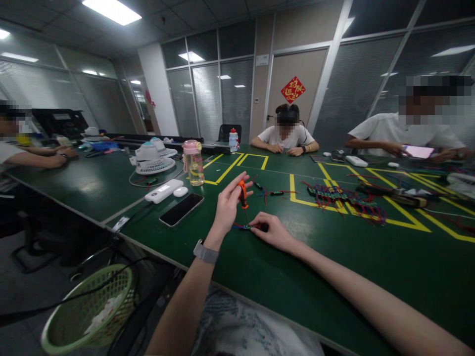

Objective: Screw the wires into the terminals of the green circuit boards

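Observation:
My left hand (227, 203) is raised above the green table (260, 267), its fingers pinched round the orange handle of a small screwdriver (242, 194) that points down. The tip reaches a small black terminal part with blue and red wires (245, 227) lying on the table. My right hand (272, 229) rests on the table and presses that part down with closed fingertips. A grey watch band sits on my left wrist.
A black phone (181, 209), a white power bank (164, 191), a pink-lidded bottle (193, 162) and a desk fan (154, 158) stand to the left. A pile of wired parts (343, 200) lies right. Three other people sit round the table. A green basket (87, 309) is below left.

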### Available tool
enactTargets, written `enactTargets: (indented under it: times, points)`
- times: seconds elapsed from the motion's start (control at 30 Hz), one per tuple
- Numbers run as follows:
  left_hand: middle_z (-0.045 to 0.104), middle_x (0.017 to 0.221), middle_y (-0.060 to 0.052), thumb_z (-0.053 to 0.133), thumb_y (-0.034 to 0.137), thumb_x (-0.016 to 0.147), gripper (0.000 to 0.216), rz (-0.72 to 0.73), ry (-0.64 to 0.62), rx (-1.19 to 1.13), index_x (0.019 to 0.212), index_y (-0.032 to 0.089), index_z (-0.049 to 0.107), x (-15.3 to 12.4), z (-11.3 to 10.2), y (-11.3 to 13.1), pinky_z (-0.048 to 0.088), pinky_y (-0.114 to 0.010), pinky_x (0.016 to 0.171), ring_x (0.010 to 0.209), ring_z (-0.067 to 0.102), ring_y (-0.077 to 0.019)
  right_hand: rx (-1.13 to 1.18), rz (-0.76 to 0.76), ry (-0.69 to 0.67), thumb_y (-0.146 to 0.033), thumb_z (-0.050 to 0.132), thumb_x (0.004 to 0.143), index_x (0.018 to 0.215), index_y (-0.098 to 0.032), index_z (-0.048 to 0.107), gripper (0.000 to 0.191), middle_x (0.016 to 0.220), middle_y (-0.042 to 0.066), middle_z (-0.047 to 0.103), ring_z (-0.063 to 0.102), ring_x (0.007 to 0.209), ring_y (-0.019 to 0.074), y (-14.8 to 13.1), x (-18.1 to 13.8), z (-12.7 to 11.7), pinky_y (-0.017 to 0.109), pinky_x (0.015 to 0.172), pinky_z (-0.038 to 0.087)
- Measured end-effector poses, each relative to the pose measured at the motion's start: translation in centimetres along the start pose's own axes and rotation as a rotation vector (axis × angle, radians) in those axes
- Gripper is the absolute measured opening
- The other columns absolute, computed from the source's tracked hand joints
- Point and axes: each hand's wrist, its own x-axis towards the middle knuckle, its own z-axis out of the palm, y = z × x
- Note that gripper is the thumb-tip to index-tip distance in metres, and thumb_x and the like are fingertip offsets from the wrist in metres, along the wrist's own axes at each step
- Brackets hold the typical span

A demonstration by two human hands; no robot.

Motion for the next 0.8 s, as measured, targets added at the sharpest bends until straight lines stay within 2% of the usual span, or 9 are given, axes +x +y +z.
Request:
enactTargets:
  times: [0.07, 0.13, 0.23, 0.3, 0.4, 0.5, 0.6, 0.7, 0.8]
  points:
    - [0.063, 0.111, -0.007, 0.055, 0.033, 0.085, 0.035, -0.011, 0.023, 0.004, 0.118, 0.022, 0.060, -0.01, 0.03, 0.01, 0.054, -0.034, 0.081, 0.092, 0.064, -0.0176, -0.005, -0.002, 0.001, -0.015, 0.061, 0.077, 0.084, -0.016, 0.070, 0.012, 0.079, 0.004, 0.061, 0.057, 0.071, 0.0146, 0.02, -0.02, 0.01, 0.027, 0.066, 0.046]
    - [0.063, 0.102, -0.006, 0.065, 0.032, 0.078, 0.033, 0.036, 0.087, 0.136, 0.110, 0.021, 0.065, -0.01, -0.07, 0.08, 0.053, -0.029, 0.079, 0.087, 0.064, -0.0152, -0.008, -0.004, 0.000, -0.015, 0.061, 0.077, 0.084, -0.016, 0.070, 0.012, 0.078, 0.004, 0.061, 0.057, 0.071, 0.0145, 0.02, -0.03, -0.01, 0.027, 0.066, 0.046]
    - [0.058, 0.110, -0.006, 0.065, 0.032, 0.079, 0.026, 0.089, 0.116, 0.260, 0.103, 0.023, 0.068, 0.02, -0.24, 0.15, 0.051, -0.025, 0.082, 0.099, 0.059, -0.0158, -0.005, -0.007, -0.002, -0.015, 0.061, 0.077, 0.084, -0.016, 0.070, 0.012, 0.079, 0.004, 0.060, 0.056, 0.071, 0.0141, 0.02, -0.05, -0.06, 0.027, 0.066, 0.046]
    - [0.056, 0.119, -0.006, 0.054, 0.033, 0.086, 0.027, 0.056, 0.063, 0.152, 0.110, 0.025, 0.065, 0.01, -0.18, 0.13, 0.051, -0.028, 0.085, 0.105, 0.058, -0.0170, -0.001, -0.008, 0.000, -0.015, 0.061, 0.077, 0.084, -0.016, 0.070, 0.012, 0.079, 0.004, 0.060, 0.056, 0.071, 0.0140, 0.03, -0.04, -0.07, 0.026, 0.066, 0.046]
    - [0.061, 0.113, -0.007, 0.050, 0.033, 0.088, 0.033, -0.013, -0.005, -0.001, 0.119, 0.025, 0.059, -0.08, 0.05, 0.12, 0.053, -0.032, 0.081, 0.094, 0.063, -0.0163, 0.001, -0.007, 0.004, -0.015, 0.060, 0.077, 0.084, -0.016, 0.070, 0.012, 0.079, 0.004, 0.061, 0.056, 0.071, 0.0141, 0.09, 0.01, -0.01, 0.026, 0.066, 0.046]
    - [0.063, 0.100, -0.005, 0.064, 0.032, 0.079, 0.032, 0.029, 0.063, 0.130, 0.110, 0.022, 0.065, -0.15, 0.08, 0.28, 0.053, -0.027, 0.076, 0.085, 0.062, -0.0138, -0.006, -0.009, 0.005, -0.015, 0.060, 0.077, 0.084, -0.016, 0.070, 0.012, 0.078, 0.004, 0.061, 0.057, 0.071, 0.0141, 0.11, 0.04, 0.05, 0.027, 0.066, 0.046]
    - [0.058, 0.111, -0.006, 0.063, 0.033, 0.080, 0.025, 0.078, 0.104, 0.221, 0.102, 0.023, 0.069, -0.10, -0.03, 0.37, 0.050, -0.024, 0.081, 0.098, 0.058, -0.0151, -0.013, -0.012, 0.004, -0.015, 0.061, 0.077, 0.083, -0.016, 0.070, 0.011, 0.078, 0.004, 0.061, 0.057, 0.071, 0.0141, 0.09, 0.03, 0.05, 0.027, 0.066, 0.046]
    - [0.057, 0.119, -0.007, 0.050, 0.034, 0.088, 0.032, 0.022, 0.030, 0.058, 0.115, 0.025, 0.063, -0.06, 0.00, 0.21, 0.051, -0.029, 0.084, 0.103, 0.059, -0.0172, -0.015, -0.009, 0.005, -0.015, 0.061, 0.076, 0.084, -0.015, 0.070, 0.012, 0.078, 0.004, 0.061, 0.057, 0.071, 0.0141, 0.09, 0.00, 0.03, 0.027, 0.066, 0.046]
    - [0.063, 0.106, -0.006, 0.055, 0.034, 0.085, 0.037, -0.014, 0.004, 0.036, 0.120, 0.023, 0.059, -0.10, 0.04, 0.05, 0.052, -0.030, 0.080, 0.090, 0.062, -0.0157, -0.014, -0.011, 0.002, -0.014, 0.061, 0.077, 0.084, -0.015, 0.070, 0.013, 0.079, 0.004, 0.061, 0.057, 0.072, 0.0142, 0.14, -0.03, 0.02, 0.026, 0.066, 0.046]
